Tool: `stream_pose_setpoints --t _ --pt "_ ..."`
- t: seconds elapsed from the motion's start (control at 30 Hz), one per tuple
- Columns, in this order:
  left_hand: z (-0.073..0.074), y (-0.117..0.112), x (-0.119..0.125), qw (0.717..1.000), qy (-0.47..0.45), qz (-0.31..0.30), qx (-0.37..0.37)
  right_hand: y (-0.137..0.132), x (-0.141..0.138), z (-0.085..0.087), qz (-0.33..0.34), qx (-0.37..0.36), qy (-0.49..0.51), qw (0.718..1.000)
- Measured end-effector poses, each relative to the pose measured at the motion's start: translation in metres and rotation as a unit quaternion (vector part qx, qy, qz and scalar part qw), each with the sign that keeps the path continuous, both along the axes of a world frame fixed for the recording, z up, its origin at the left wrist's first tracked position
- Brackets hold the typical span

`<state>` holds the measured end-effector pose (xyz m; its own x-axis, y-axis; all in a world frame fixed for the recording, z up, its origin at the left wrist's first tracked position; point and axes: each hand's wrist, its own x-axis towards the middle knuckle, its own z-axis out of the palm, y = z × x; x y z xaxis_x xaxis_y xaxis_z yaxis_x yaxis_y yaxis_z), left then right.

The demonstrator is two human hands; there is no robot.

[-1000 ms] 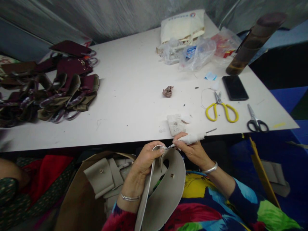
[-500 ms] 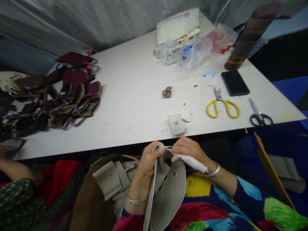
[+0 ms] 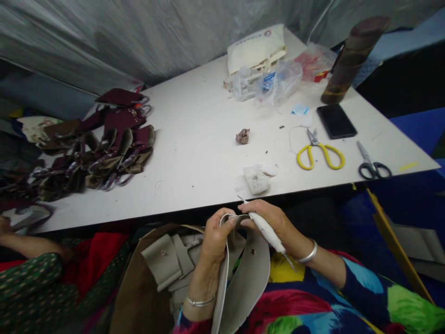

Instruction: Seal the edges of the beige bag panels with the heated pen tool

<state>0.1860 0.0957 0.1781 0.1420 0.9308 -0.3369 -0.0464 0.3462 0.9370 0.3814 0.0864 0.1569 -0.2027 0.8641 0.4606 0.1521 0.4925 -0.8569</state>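
My left hand (image 3: 216, 234) pinches the upper edge of a grey leather bag piece (image 3: 248, 283), which is bent into a loop and hangs over my lap. A small metal fitting (image 3: 253, 252) shows on its inner face. In my right hand (image 3: 274, 220) is an awl with a white-wrapped handle (image 3: 267, 230). Its thin metal tip points up and left, above the leather edge, and a thin metal end sticks out at the lower right. My right fingertips stay close to the leather edge; whether they touch it is hard to see.
On the white table (image 3: 194, 139) lie a white lump (image 3: 256, 180), yellow-handled scissors (image 3: 314, 150), black-handled scissors (image 3: 372, 167), a phone (image 3: 336, 121) and a bottle (image 3: 351, 60). Maroon bags (image 3: 121, 116) pile up at left. A carton (image 3: 139, 297) holds grey pieces; a co-worker's arm (image 3: 34, 246) is at far left.
My right hand has turned and drawn the awl up off the leather edge, so its tip now shows. My left hand keeps its hold on the leather. The view has shifted slightly.
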Motion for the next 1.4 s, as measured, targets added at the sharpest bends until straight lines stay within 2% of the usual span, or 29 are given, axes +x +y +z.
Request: stream_pose_setpoints --t 0.1,0.2,0.33,0.5,0.63,0.77,0.87,0.93,1.0,1.07,1.13,1.2,1.27,1.4 --pt "0.009 -0.010 0.000 0.991 0.102 -0.006 0.084 -0.005 -0.010 0.007 0.025 -0.083 -0.004 0.996" --pt "0.014 -0.021 0.000 0.971 0.195 0.005 0.140 -0.011 -0.014 0.012 0.039 -0.128 -0.002 0.991" --pt "0.015 -0.030 0.001 0.973 0.188 0.031 0.131 -0.019 -0.015 0.016 0.057 -0.169 0.024 0.984" --pt "0.021 -0.033 0.002 0.974 0.168 -0.029 0.150 -0.025 -0.016 0.018 0.056 -0.189 0.059 0.979" --pt "0.028 -0.033 0.004 0.977 0.130 -0.082 0.147 -0.025 -0.016 0.017 0.062 -0.180 0.065 0.980" --pt "0.034 -0.030 -0.001 0.980 0.085 -0.116 0.136 -0.026 -0.013 0.024 0.057 -0.115 0.018 0.992" --pt "0.040 -0.028 -0.021 0.984 0.078 -0.079 0.140 -0.026 -0.014 0.034 0.048 -0.046 -0.064 0.996" --pt "0.048 -0.031 -0.042 0.980 0.103 -0.001 0.168 -0.025 -0.016 0.038 0.036 -0.019 -0.118 0.992" --pt "0.058 -0.042 -0.066 0.959 0.144 0.102 0.221 -0.022 -0.018 0.039 0.021 -0.009 -0.145 0.989" --pt "0.071 -0.062 -0.087 0.916 0.206 0.197 0.283 -0.019 -0.021 0.037 0.016 -0.005 -0.148 0.989" --pt "0.083 -0.089 -0.100 0.866 0.284 0.241 0.333 -0.018 -0.024 0.036 0.025 0.005 -0.135 0.990" --pt "0.089 -0.117 -0.102 0.835 0.353 0.225 0.358 -0.019 -0.027 0.035 0.042 0.012 -0.120 0.992" --pt "0.084 -0.140 -0.097 0.825 0.400 0.173 0.359 -0.021 -0.029 0.034 0.049 0.013 -0.112 0.992" --pt "0.052 -0.163 -0.076 0.810 0.460 0.072 0.355 -0.024 -0.029 0.031 0.047 0.005 -0.113 0.992"
